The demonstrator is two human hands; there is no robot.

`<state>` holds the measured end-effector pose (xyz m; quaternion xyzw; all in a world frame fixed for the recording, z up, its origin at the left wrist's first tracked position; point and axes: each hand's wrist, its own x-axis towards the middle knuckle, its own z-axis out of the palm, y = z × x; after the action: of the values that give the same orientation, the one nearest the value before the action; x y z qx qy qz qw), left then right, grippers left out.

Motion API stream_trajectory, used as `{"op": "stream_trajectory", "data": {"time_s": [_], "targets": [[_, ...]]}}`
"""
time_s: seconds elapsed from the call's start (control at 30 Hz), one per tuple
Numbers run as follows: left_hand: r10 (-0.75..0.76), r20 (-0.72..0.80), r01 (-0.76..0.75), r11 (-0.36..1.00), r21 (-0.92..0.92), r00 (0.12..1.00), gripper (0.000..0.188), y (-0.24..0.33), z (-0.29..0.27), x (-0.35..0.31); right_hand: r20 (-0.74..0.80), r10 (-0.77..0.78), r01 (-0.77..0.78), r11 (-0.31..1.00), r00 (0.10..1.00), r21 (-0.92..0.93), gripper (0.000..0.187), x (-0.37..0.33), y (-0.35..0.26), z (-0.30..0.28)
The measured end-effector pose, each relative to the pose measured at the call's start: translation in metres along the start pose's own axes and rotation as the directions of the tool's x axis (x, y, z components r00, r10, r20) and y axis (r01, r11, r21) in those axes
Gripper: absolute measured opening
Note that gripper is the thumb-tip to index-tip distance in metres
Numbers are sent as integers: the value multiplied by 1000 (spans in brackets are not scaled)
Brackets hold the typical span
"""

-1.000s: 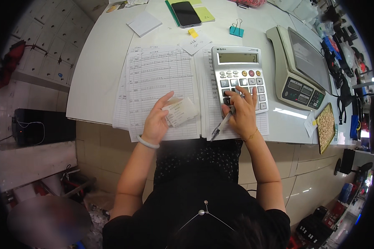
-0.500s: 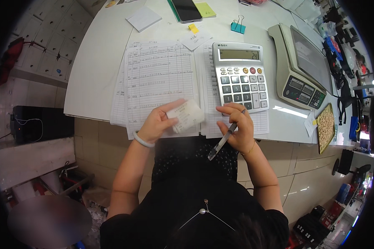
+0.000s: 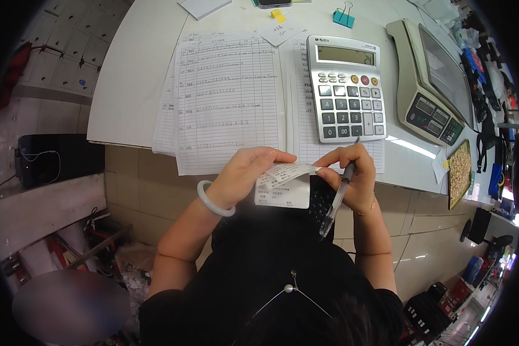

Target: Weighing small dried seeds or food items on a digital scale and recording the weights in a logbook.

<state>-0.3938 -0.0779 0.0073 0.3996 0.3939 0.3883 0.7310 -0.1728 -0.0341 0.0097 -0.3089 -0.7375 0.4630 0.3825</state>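
Note:
My left hand (image 3: 240, 176), with a pale bangle at its wrist, grips a small stack of white printed slips (image 3: 282, 197) at the table's front edge. The top slip is lifted and bent over. My right hand (image 3: 357, 179) pinches the right corner of that slip between thumb and finger. A clear-barrelled pen (image 3: 335, 205) is also tucked in my right hand, pointing down toward my lap. Just beyond the hands lie handwritten ruled sheets (image 3: 225, 124). A silver desk calculator (image 3: 323, 43) rests on the right-hand papers.
A weighing scale (image 3: 406, 75) stands to the right, with a shallow tray of small tan pieces (image 3: 460, 173) at the table's right edge. Farther back are a teal binder clip (image 3: 343, 20), a note pad (image 3: 205, 7) and part of a phone (image 3: 274, 3).
The slips have come nearer to me and their top one is now turned up. My right hand has moved from beside the calculator's lower keys to the slips, keeping the pen.

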Motion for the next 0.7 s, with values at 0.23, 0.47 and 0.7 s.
{"op": "stream_trajectory", "data": {"time_s": [0.23, 0.47, 0.7], "targets": [[-5, 27, 5, 1000, 21, 1000, 47, -5, -2, -1, -76, 6, -5, 1000, 997, 14, 34, -2, 0, 4], [121, 245, -54, 963, -264, 962, 64, 1, 1, -4, -240, 64, -55, 998, 969, 45, 33, 0, 4, 5], [-57, 97, 57, 998, 5, 994, 47, 8, 2, -2, -206, 69, -60, 997, 976, 50, 32, -1, 4, 5]]}}
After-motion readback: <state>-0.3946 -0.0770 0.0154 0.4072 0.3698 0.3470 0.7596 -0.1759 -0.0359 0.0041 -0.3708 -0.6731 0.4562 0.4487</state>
